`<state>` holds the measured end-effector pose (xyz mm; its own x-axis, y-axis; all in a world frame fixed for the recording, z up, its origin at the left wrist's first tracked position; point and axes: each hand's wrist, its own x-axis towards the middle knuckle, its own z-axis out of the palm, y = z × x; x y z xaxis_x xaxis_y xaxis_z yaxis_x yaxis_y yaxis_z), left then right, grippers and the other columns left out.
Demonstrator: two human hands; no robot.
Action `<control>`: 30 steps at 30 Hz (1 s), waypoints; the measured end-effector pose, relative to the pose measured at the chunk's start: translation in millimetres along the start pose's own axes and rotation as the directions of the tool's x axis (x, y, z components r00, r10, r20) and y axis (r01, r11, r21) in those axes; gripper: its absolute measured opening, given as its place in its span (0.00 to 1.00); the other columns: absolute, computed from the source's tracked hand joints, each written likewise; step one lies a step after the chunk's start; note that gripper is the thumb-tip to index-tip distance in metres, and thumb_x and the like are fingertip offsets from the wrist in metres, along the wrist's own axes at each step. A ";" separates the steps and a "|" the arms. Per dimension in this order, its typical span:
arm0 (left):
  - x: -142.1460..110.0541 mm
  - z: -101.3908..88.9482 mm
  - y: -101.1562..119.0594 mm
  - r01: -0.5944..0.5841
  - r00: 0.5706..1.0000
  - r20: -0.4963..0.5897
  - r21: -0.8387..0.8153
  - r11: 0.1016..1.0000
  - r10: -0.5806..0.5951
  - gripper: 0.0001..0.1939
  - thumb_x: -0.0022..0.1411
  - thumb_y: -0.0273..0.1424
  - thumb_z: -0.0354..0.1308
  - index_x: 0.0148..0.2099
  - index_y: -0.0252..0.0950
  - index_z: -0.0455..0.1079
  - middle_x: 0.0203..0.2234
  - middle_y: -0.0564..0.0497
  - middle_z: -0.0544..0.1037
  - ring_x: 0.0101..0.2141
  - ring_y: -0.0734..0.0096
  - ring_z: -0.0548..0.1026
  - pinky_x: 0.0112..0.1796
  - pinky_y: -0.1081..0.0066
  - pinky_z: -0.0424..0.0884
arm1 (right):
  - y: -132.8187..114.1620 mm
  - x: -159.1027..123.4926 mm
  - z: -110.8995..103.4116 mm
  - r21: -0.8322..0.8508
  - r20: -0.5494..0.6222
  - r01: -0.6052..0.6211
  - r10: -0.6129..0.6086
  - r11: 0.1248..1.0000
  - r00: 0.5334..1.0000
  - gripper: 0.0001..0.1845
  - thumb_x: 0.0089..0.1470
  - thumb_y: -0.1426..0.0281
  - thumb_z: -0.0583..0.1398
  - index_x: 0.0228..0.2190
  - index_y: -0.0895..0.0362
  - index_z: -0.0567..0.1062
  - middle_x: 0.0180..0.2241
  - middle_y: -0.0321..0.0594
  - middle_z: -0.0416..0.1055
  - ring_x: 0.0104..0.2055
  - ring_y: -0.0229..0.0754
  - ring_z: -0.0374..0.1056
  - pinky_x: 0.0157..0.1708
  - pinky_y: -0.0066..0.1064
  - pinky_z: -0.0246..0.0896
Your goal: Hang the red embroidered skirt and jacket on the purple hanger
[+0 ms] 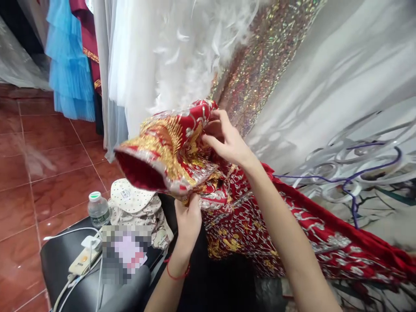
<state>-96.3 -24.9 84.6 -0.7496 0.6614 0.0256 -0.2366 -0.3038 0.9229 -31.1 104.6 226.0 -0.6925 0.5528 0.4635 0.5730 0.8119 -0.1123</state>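
A red garment [240,216] with gold and silver embroidery lies across my lap and runs off to the right. One sleeve [165,143] is lifted in front of me, its wide cuff opening facing left and toward me, with dark red lining inside. My left hand [190,216], a red string round its wrist, grips the underside of the sleeve near the cuff, thumb showing and the other fingers hidden behind the cloth. On the upper side, my right hand [224,138] pinches the embroidered fabric with bent fingers; the fingertips are partly hidden in the folds.
On a black seat [55,260] at left are a water bottle [99,210], a dotted cloth bag [136,199], a power strip [82,260] with cables and a blurred item. White feathered [191,56] and blue tulle [69,60] dresses hang behind. White hoops [325,169] and a purple cord [373,171] lie right.
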 end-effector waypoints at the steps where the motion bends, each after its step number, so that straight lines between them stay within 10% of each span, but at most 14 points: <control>1: -0.4 2.8 1.7 -0.034 0.999 0.000 -0.017 0.999 0.034 0.04 0.49 0.33 0.59 0.27 0.40 0.67 0.25 0.50 0.77 0.31 0.63 0.75 0.36 0.66 0.74 | 11.4 -8.0 -1.4 0.067 0.066 0.050 -0.054 0.997 0.996 0.42 0.64 0.57 0.55 0.70 0.52 0.41 0.64 0.49 0.63 0.64 0.49 0.62 0.59 0.44 0.63; 6: -2.2 24.7 12.2 -0.150 0.987 0.055 -0.067 0.986 0.153 0.07 0.51 0.33 0.56 0.25 0.38 0.63 0.19 0.53 0.72 0.25 0.70 0.71 0.30 0.70 0.72 | 52.4 -46.1 6.2 0.257 0.246 0.094 -0.159 0.962 0.956 0.80 0.38 0.42 0.70 0.70 0.56 0.25 0.73 0.58 0.33 0.76 0.54 0.35 0.69 0.50 0.48; 11: -7.1 45.8 31.1 -0.196 0.959 0.198 -0.046 0.980 0.201 0.12 0.48 0.31 0.53 0.20 0.40 0.52 0.14 0.57 0.59 0.18 0.79 0.57 0.20 0.74 0.59 | 77.2 -51.0 11.3 0.333 0.099 -0.056 0.025 0.941 0.995 0.43 0.61 0.63 0.58 0.69 0.63 0.46 0.68 0.57 0.57 0.70 0.46 0.55 0.63 0.39 0.60; 14: -9.0 51.6 31.9 -0.171 0.948 0.261 -0.073 0.983 0.184 0.11 0.47 0.29 0.53 0.20 0.39 0.51 0.15 0.57 0.57 0.18 0.80 0.56 0.20 0.75 0.58 | 96.4 -45.5 5.1 0.220 0.151 -0.169 0.137 0.961 0.979 0.26 0.57 0.76 0.55 0.57 0.65 0.69 0.57 0.50 0.73 0.58 0.46 0.69 0.56 0.35 0.66; 20: -3.2 50.5 13.6 -0.100 0.926 0.363 -0.042 0.994 0.108 0.09 0.48 0.31 0.52 0.21 0.39 0.55 0.17 0.56 0.61 0.21 0.76 0.60 0.24 0.73 0.63 | 138.2 -31.0 -11.5 -0.209 0.434 -0.275 0.341 0.938 0.834 0.28 0.52 0.83 0.55 0.51 0.55 0.80 0.49 0.40 0.80 0.50 0.42 0.73 0.50 0.28 0.65; 30: 1.5 60.7 -19.9 -0.344 0.760 0.640 0.249 0.906 0.112 0.05 0.55 0.30 0.51 0.27 0.38 0.61 0.19 0.58 0.63 0.22 0.77 0.57 0.26 0.73 0.57 | 170.3 -19.8 -32.3 -0.422 0.014 -0.587 0.652 0.691 0.758 0.25 0.61 0.76 0.51 0.56 0.51 0.76 0.53 0.50 0.75 0.56 0.51 0.70 0.52 0.38 0.66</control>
<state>-55.3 23.8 89.6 -0.2003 0.9075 0.3691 0.1972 -0.3317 0.9225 94.3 225.8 226.1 -0.1578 0.9510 0.2659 0.9872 0.1579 0.0211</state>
